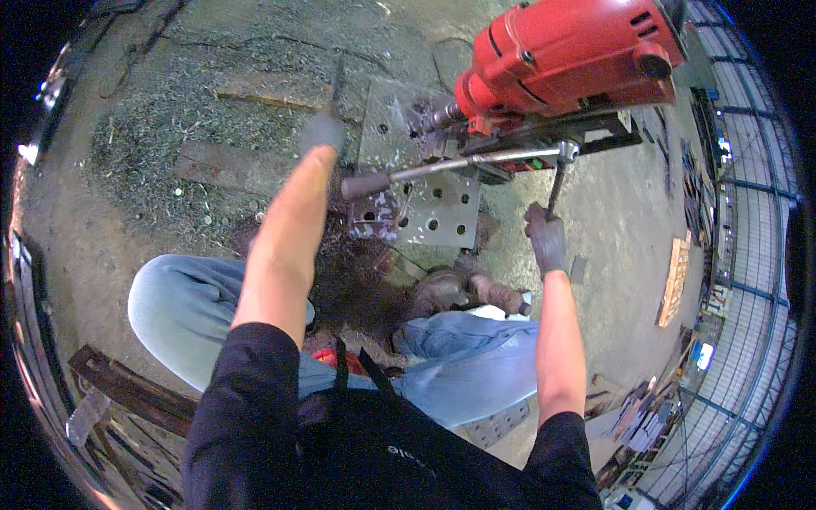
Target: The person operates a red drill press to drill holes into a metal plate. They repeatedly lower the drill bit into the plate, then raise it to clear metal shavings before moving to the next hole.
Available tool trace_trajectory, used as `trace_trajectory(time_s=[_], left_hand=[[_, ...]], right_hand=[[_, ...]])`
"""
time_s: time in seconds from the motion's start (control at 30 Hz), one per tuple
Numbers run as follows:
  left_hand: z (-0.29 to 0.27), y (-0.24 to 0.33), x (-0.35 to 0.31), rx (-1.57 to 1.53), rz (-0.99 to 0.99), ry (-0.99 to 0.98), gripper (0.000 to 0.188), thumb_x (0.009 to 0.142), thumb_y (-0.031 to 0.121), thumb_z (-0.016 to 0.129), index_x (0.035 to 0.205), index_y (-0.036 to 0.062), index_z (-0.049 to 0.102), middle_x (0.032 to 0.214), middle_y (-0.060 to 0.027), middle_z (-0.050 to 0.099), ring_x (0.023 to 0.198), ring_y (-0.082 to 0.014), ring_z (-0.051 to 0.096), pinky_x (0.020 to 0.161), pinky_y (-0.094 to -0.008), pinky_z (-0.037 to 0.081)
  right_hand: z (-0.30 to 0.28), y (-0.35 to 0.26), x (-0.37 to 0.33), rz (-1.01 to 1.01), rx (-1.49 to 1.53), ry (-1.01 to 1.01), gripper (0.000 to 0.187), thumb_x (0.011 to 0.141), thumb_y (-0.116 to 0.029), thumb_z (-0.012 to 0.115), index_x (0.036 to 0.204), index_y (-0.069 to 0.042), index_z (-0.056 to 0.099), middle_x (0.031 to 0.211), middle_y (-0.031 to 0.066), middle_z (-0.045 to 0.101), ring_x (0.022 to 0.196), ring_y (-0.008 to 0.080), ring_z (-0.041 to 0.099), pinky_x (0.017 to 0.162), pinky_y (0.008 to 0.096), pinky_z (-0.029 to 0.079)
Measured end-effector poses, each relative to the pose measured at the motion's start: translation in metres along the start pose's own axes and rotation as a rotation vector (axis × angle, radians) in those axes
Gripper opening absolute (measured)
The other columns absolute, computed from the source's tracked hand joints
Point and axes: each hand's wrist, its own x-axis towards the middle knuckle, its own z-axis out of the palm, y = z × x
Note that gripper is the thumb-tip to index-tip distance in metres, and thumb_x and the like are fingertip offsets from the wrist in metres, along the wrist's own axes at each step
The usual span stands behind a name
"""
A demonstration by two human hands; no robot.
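Note:
A red magnetic drill stands on a grey steel plate with several round holes, its bit pointing down at the plate. My right hand, in a dark glove, grips one spoke of the drill's feed handle. Another spoke with a dark grip sticks out to the left. My left hand, gloved and blurred, is over the plate's far left corner, closed on a thin dark stick-like tool. I am squatting, knees in jeans, boots beside the plate.
Metal shavings cover the concrete floor around the plate. Rusty steel bars lie at the lower left. A perforated plate lies by my right leg. An orange board and metal racks are at the right.

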Motion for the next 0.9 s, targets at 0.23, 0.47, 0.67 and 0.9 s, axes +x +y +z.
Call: trace_trajectory(time_s=[0.23,0.47,0.67,0.9], left_hand=[[-0.038,-0.001,-0.06,-0.005,0.101,-0.025,0.042,0.091,0.034,0.054,0.119,0.0033,0.051,0.114,-0.0295,0.063,0.105,-0.047,0.061,0.09,-0.0549,0.049],[0.028,-0.038,-0.063,-0.104,0.413,-0.198,0.039,0.093,0.037,0.049,0.126,0.0178,0.057,0.118,-0.0212,0.065,0.108,-0.043,0.062,0.091,-0.0507,0.049],[-0.033,0.013,-0.03,-0.146,-0.04,0.086,0.044,0.094,0.039,0.048,0.111,0.003,0.066,0.111,-0.0264,0.066,0.105,-0.0451,0.062,0.088,-0.0516,0.05],[-0.022,0.027,-0.085,-0.318,0.011,0.103,0.042,0.091,0.033,0.055,0.116,-0.0002,0.061,0.108,-0.0298,0.065,0.103,-0.0449,0.063,0.087,-0.0498,0.05]], right_hand=[[-0.003,0.039,0.013,-0.01,-0.011,0.026,0.051,0.092,-0.047,0.059,0.086,0.003,0.068,0.069,0.0152,0.066,0.066,0.0276,0.064,0.062,0.0408,0.047],[0.001,0.023,0.006,-0.006,0.067,0.012,0.051,0.092,-0.049,0.059,0.085,0.001,0.068,0.065,0.0104,0.063,0.062,0.0206,0.06,0.06,0.0382,0.045],[-0.006,0.029,0.006,0.049,0.061,0.003,0.046,0.088,-0.048,0.062,0.083,-0.002,0.065,0.067,0.0019,0.057,0.06,0.0134,0.049,0.058,0.0307,0.039],[-0.007,0.045,0.011,-0.107,-0.059,0.074,0.055,0.092,-0.051,0.055,0.086,0.002,0.069,0.072,0.0208,0.066,0.068,0.0322,0.065,0.066,0.0435,0.049]])
